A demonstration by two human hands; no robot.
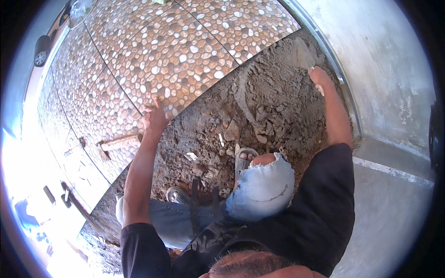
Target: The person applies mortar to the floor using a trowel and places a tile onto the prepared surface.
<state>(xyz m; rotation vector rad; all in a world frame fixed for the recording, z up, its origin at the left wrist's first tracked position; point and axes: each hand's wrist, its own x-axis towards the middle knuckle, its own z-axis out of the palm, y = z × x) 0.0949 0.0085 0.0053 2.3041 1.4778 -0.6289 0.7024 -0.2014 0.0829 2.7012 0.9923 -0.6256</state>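
Note:
My left hand (155, 116) rests on a pebble-patterned tile (176, 60) near its edge, fingers stretched out and nothing held. Off to the right, my right hand (319, 78) is closed round the pale handle of a trowel. The flat grey trowel blade (304, 53) lies against rough grey mortar (278, 88) beside the wall. This mortar bed runs along the tile edge, merging into lumpy soil nearer my feet. A hammer (121, 142) with a wooden handle lies on the tiles left of my left forearm.
A pale wall (380, 60) with a strip along its foot borders the right side. My sandalled foot (244, 155) stands on loose soil with stones. More tools (72, 199) lie at the left in bright glare. A plastic bag (81, 8) is at the far left.

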